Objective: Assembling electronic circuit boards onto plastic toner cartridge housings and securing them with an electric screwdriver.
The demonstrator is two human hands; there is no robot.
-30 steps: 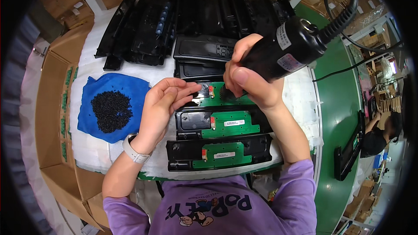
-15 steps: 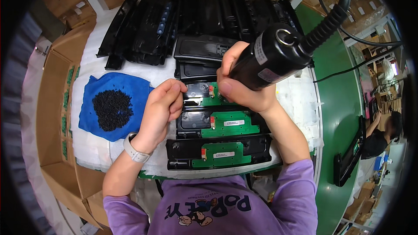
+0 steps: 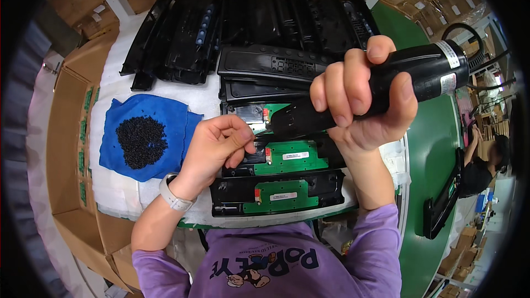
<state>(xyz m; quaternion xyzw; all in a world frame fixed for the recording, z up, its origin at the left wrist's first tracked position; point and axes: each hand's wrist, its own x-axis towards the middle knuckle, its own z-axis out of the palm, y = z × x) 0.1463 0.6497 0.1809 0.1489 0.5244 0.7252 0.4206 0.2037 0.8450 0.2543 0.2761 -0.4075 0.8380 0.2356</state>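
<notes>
My right hand is wrapped round a black electric screwdriver, tilted so its narrow end points left. Close to the bit, my left hand is pinched; whatever lies between its fingertips is too small to make out. Below the tool are black plastic panels in a column, fitted with green circuit boards that carry red-and-white connectors. The screwdriver and my hands partly cover the upper board. Left of my left hand, a pile of small black screws rests on a blue cloth.
Black plastic housings stand crowded along the far side, with more stacked panels in front. A cardboard box holding green boards is at the left. On the right runs a green surface; beyond it another person works.
The screwdriver has swung from upright to lying over, its tip now toward my left hand. My right hand has turned with it. My left hand has shifted slightly right and nearer me.
</notes>
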